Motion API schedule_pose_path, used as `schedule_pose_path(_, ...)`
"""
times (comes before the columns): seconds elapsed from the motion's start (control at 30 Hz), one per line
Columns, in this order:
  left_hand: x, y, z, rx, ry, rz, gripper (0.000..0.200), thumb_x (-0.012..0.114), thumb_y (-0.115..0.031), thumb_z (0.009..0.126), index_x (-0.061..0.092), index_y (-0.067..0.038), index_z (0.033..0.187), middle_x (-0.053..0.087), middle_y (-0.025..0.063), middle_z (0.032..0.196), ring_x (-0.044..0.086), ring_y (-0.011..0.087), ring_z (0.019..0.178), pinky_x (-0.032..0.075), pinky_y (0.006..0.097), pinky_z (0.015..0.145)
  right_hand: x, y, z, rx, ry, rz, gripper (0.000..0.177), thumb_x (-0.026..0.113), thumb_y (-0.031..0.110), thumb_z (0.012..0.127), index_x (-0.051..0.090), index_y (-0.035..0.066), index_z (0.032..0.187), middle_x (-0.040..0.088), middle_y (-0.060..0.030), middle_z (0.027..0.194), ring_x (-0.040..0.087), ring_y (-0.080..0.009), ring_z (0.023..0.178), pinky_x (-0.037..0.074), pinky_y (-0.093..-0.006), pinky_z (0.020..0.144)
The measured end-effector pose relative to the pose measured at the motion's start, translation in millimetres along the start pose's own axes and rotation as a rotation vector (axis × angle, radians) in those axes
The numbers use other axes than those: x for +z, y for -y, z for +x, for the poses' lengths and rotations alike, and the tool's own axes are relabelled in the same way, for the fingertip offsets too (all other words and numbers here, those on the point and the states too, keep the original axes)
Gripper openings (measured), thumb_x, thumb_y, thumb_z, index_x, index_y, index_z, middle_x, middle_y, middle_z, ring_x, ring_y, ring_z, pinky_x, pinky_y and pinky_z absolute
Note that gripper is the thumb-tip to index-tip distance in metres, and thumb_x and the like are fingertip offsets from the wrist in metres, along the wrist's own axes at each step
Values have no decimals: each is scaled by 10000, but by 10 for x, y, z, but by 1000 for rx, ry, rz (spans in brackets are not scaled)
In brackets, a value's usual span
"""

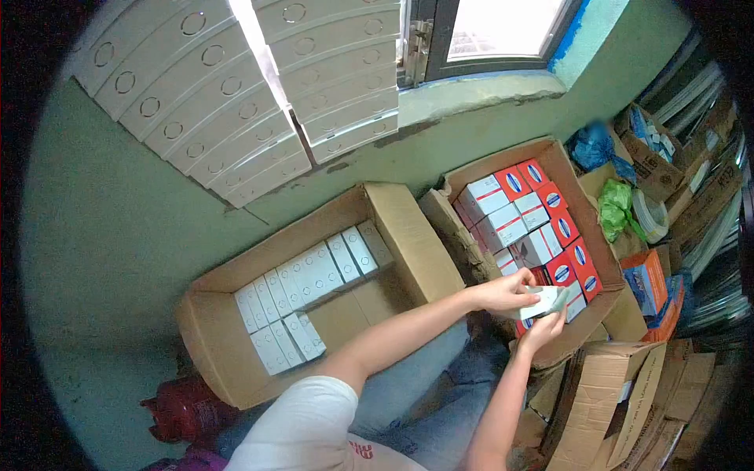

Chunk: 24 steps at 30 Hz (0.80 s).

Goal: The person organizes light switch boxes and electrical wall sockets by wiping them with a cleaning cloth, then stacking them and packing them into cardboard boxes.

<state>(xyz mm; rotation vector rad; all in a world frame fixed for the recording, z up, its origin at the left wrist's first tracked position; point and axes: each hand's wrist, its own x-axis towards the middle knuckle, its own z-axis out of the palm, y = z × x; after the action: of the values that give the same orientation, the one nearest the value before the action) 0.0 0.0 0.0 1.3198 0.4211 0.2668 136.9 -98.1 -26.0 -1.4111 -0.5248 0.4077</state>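
The left hand [506,292] and right hand [543,330] are gripping a small white box [547,300] at centre right, over the carton of red-and-white boxes [585,163]. Fingers are closing around it, and its long axis is pointing toward the right edge.

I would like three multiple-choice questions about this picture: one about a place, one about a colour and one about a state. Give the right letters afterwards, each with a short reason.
1. Where do the left hand and the right hand hold the small white box?
A. Over the right carton
B. At the window
C. Against the wall

2. What colour are the packs in the left carton?
A. Green
B. White
C. Black

3. In what state is the left carton?
A. Taped shut
B. Flattened
C. Open, partly filled

Answers:
1 A: both hands meet above the red-and-white packs in the right carton.
2 B: the rows are all white.
3 C: its top is open and bare cardboard floor shows.
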Motion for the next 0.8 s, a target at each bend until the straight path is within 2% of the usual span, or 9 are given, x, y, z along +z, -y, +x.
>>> schedule_pose_path(0.1, -96, 134, 41, 14, 172, -132, 557, 588, -92, 901, 335, 32, 1380, 638, 117, 1068, 587, 133, 981, 483, 295, 835, 199, 43, -33, -9, 30, -60, 413, 353, 91, 890, 529, -71, 1227, 591, -172, 1188, 579, -260, 1070, 456, -373, 923)
schedule_pose_path(0.2, 69, 47, -7, -82, 93, -250, 532, 545, 29, 812, 417, 38, 1328, 630, 98, 1079, 585, 154, 998, 466, 277, 859, 101, 233, -72, -208, 139, -297, 395, 375, 27, 855, 560, -63, 1193, 609, -152, 1167, 584, -247, 1059, 437, -348, 939)
schedule_pose_path(0.23, 73, 137, 28, 13, -44, -109, 475, 523, -6, 804, 481, 24, 1276, 620, 114, 1071, 567, 171, 1026, 457, 294, 861, 120, 258, -55, -264, 205, -364, 390, 382, 5, 839, 573, -64, 1172, 621, -155, 1136, 587, -249, 1055, 433, -349, 944)
schedule_pose_path(0.4, -22, -35, 108, -153, -439, -26, 380, 474, -245, 891, 591, -9, 1165, 647, 99, 1026, 580, 172, 957, 443, 301, 841, 229, 309, -232, -430, 470, -531, 422, 370, -3, 836, 575, -61, 1201, 595, -203, 1227, 546, -318, 1183, 397, -378, 1015)
schedule_pose_path(0.57, 37, -48, 52, -130, -591, -19, 605, 408, -569, 940, 667, -39, 1072, 675, 95, 976, 600, 128, 920, 448, 293, 827, 201, 147, -69, -430, 316, -670, 431, 368, 27, 854, 572, -49, 1225, 558, -224, 1279, 492, -349, 1246, 370, -404, 1052)
schedule_pose_path(0.63, 109, -145, -32, -106, -611, 18, 647, 349, -598, 949, 651, -48, 1107, 680, 79, 991, 612, 159, 936, 429, 321, 873, 184, 123, -8, -409, 240, -747, 432, 370, 18, 850, 570, -50, 1226, 561, -224, 1274, 496, -348, 1243, 374, -404, 1050)
schedule_pose_path(0.7, 196, -143, -77, -57, -679, 50, 657, 332, -597, 953, 631, -45, 1148, 683, 82, 1014, 617, 185, 964, 417, 329, 906, 266, 112, -125, -338, 321, -675, 449, 365, 6, 835, 580, -27, 1227, 567, -214, 1270, 504, -358, 1232, 363, -414, 1061)
schedule_pose_path(0.73, 270, -68, -42, 38, -827, 174, 612, 297, -578, 969, 612, -55, 931, 642, 121, 770, 615, 290, 770, 440, 370, 798, 350, 207, -235, -411, 396, -637, 456, 357, 9, 832, 581, -25, 1228, 565, -215, 1271, 500, -361, 1236, 357, -421, 1065)
schedule_pose_path(0.8, 251, 7, 4, 97, -847, 66, 609, 281, -578, 973, 595, -56, 953, 644, 125, 798, 611, 289, 784, 433, 371, 817, 426, 353, -299, -505, 500, -580, 468, 346, 7, 825, 580, -26, 1228, 562, -215, 1277, 493, -364, 1243, 347, -430, 1072)
